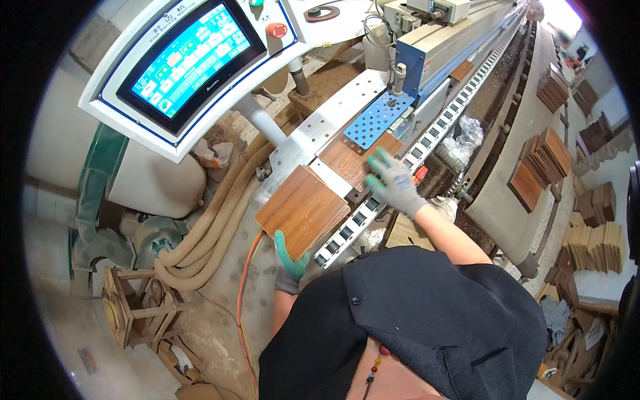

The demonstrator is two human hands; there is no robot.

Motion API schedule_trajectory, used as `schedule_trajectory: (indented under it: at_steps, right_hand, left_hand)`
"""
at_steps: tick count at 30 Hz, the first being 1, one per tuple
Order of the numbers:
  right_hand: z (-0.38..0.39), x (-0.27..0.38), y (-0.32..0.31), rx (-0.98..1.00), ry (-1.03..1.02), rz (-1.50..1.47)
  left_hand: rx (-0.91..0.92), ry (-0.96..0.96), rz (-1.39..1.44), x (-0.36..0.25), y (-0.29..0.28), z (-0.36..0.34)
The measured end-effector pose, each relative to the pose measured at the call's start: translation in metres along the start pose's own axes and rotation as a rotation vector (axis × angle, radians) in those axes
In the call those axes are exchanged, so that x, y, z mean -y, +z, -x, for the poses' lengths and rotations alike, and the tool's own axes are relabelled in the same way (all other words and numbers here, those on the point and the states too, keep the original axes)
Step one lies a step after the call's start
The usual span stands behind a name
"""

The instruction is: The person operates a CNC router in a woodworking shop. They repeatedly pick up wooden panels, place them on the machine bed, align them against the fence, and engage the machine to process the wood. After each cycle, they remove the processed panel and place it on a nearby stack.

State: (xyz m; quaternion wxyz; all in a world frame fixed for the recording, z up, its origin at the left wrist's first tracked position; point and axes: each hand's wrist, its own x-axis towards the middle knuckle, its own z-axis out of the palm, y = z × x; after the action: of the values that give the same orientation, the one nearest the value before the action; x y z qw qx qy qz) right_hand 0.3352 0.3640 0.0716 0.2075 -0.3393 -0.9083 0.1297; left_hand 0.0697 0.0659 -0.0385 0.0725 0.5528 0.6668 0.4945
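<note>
My left hand (291,263), in a grey and green work glove, grips the near edge of a square brown wood-grain board (303,212). The fingers under that board are hidden. My right hand (395,181), gloved alike, has its fingers spread over the right side of a second brown board (347,162). Whether its fingertips touch this board I cannot tell. The second board lies on the machine's metal table, partly beneath a blue perforated plate (379,119). A track of black and white pads (437,130) runs along the right of both boards.
A control panel (193,60) with a lit screen and red button (277,30) overhangs the left. Thick hoses (217,227) curl below it. On the right, a grey conveyor belt (497,210) carries stacked brown boards (541,160). Another board (461,71) sits farther along the machine.
</note>
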Motion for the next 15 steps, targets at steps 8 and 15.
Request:
schedule_trajectory:
  at_steps: [8,15]
  right_hand:
    - [0.004,0.031,0.021,0.160,-0.064,0.254]
    - [0.006,0.027,0.017,0.127,-0.087,0.163]
  left_hand:
    - [0.018,0.082,-0.171,-0.008,-0.009,0.002]
    - [-0.091,-0.095,0.140,0.016,0.010,0.014]
